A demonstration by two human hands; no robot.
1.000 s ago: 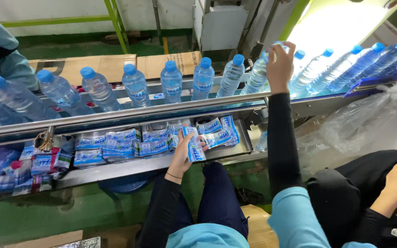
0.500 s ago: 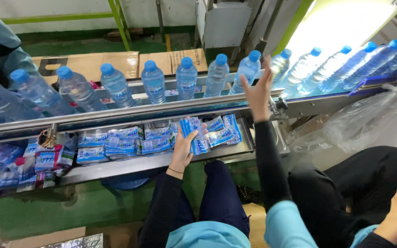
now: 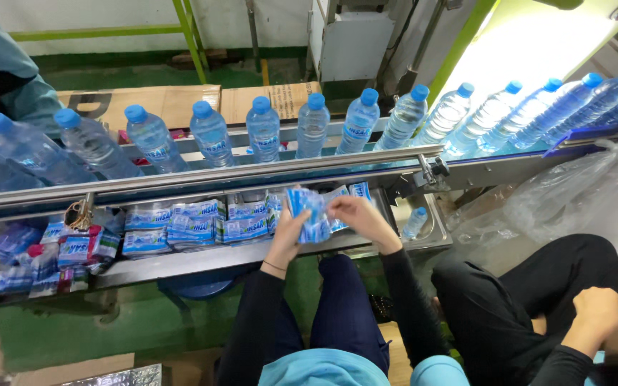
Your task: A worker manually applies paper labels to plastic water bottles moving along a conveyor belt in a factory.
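One view only, worn on the head, looking steeply down over the person's own lap and forearms. It faces forward across the near metal shelf (image 3: 252, 254) to the conveyor rail (image 3: 202, 175) running left to right, then the far green floor (image 3: 137, 75). Close range. A seated neighbour's legs (image 3: 531, 300) fill the near right.

Clear water bottles (image 3: 262, 130), blue caps, blue-white labels. Label stack (image 3: 309, 214): blue and white. Conveyor rail (image 3: 202, 179): silver steel. Sleeves black, cuffs teal. Floor (image 3: 73, 329) green.
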